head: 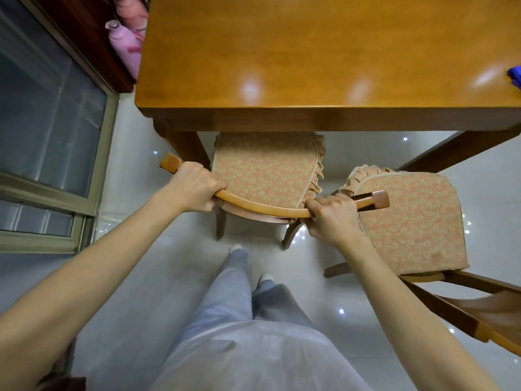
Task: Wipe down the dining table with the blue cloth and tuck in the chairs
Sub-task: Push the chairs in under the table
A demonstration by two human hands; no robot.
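- Left hand (194, 187) wraps curled fingers round the chair's top rail (262, 206).
- Right hand (332, 217) grips it too, fingers curled; a second chair (408, 221) lies just beyond them.

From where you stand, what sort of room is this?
Probably a home dining area: a glossy wooden dining table, a cushioned chair half under it, gripped at its back rail by the left hand and right hand, a second chair beside it, and a glass sliding door.
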